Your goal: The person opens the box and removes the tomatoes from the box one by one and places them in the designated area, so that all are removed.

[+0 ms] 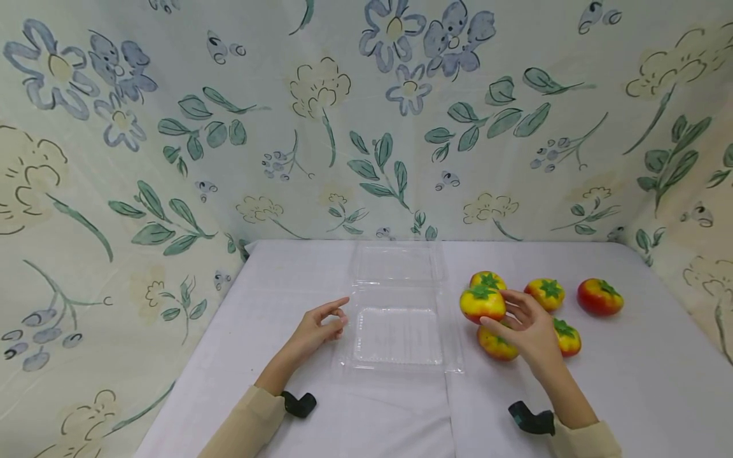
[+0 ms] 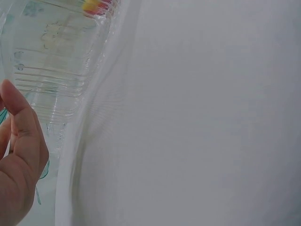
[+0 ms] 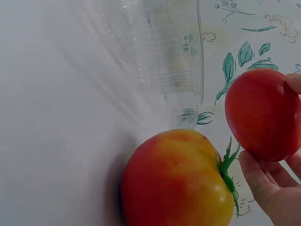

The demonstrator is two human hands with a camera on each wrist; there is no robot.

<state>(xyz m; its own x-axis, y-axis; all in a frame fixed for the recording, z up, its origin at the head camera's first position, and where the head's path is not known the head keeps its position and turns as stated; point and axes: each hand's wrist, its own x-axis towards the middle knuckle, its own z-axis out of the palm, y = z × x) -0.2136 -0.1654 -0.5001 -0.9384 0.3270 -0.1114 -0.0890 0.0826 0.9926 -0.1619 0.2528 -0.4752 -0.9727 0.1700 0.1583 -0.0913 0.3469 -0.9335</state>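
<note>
My right hand (image 1: pixel 529 327) holds a red and yellow tomato (image 1: pixel 481 304) with a green leafy top, thumb on the near side and fingers on the far side. In the right wrist view this tomato (image 3: pixel 263 115) shows its smooth red underside, raised off the table. Another tomato (image 1: pixel 495 343) lies just below it, and one more tomato (image 1: pixel 488 280) is partly hidden behind it. Beside the left edge of an opened clear plastic box (image 1: pixel 399 337), my left hand (image 1: pixel 314 327) hovers with loosely bent fingers, holding nothing. Whether it touches the box's rim, I cannot tell.
To the right of my right hand lie a tomato (image 1: pixel 545 294), a redder tomato (image 1: pixel 599 297) and a partly hidden tomato (image 1: pixel 568 337). The box's lid (image 1: pixel 395 264) lies folded back toward the flowered cloth (image 1: pixel 378 127). White cloth (image 1: pixel 389 413) covers the table.
</note>
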